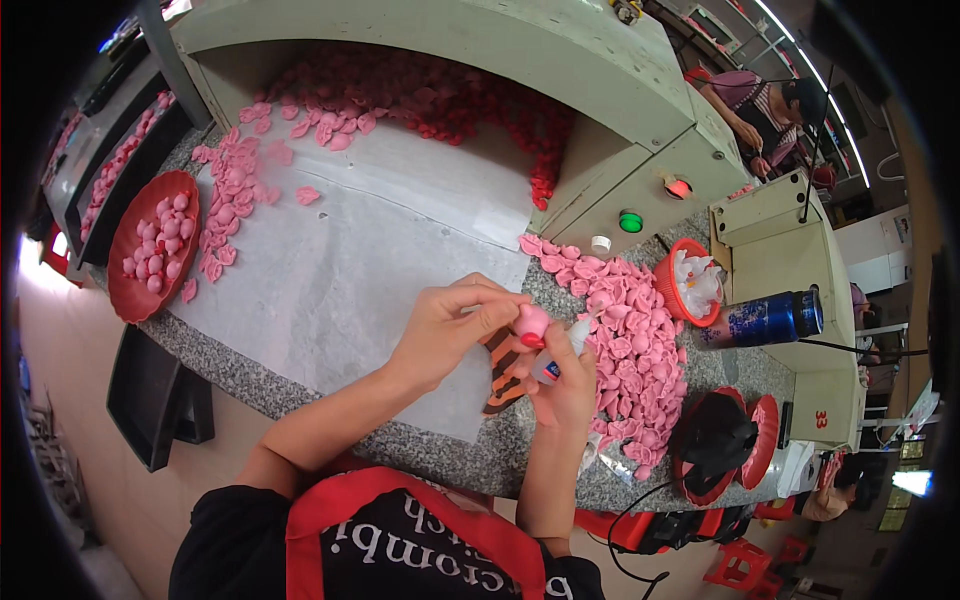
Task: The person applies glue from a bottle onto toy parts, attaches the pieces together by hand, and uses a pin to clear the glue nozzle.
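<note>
My left hand (450, 330) pinches a small pink ball piece (531, 318) with a red part on its underside, above the white sheet (330, 270). My right hand (562, 385) grips a small white squeeze bottle (578, 330) with a blue label, its tip pointing up beside the pink piece. A brown and orange striped object (500, 395) lies under my hands, partly hidden by them. Just right of them spreads a heap of pink petal pieces (640, 370) on the speckled worktop (250, 365).
A red dish (130, 290) of pink balls is at left, black trays (140, 400) below it. A green-grey cabinet (610, 165) stands behind. At right are a red bowl (672, 295), blue bottle (765, 320) and black object (715, 440) on red dishes. Co-workers (750, 115) sit beyond.
</note>
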Action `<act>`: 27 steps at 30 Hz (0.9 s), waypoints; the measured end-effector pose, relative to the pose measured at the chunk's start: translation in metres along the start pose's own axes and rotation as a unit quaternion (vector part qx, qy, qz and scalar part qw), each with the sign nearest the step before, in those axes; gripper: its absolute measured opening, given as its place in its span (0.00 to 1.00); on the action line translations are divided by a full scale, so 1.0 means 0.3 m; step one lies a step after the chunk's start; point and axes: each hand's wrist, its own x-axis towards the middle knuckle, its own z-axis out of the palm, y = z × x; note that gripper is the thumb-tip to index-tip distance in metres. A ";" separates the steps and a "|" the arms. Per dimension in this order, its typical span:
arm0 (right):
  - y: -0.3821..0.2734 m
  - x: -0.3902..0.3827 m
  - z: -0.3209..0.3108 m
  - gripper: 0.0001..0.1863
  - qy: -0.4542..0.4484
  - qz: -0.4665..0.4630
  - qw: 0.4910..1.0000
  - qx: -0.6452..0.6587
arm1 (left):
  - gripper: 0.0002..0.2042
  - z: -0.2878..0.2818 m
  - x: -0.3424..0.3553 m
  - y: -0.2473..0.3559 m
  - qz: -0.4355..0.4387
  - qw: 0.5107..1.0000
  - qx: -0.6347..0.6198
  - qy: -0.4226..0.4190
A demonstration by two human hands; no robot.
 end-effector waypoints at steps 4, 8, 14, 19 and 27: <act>0.004 0.009 -0.039 0.15 -0.043 0.095 0.985 0.140 | 0.14 0.034 -0.007 0.059 0.002 0.995 -0.048 -0.086; 0.010 -0.005 -0.011 0.13 -0.035 0.053 0.996 0.055 | 0.18 0.035 -0.020 0.065 0.017 0.998 0.035 -0.057; 0.008 -0.021 0.008 0.12 -0.043 -0.079 0.995 0.030 | 0.19 0.023 -0.029 0.061 0.088 0.990 0.091 -0.061; 0.018 -0.014 0.007 0.15 -0.074 -0.173 0.982 -0.006 | 0.17 0.007 -0.044 0.059 0.037 0.996 -0.022 -0.082; 0.012 -0.027 0.031 0.17 -0.089 -0.203 0.973 -0.061 | 0.13 -0.012 -0.054 0.044 0.041 0.993 -0.054 -0.092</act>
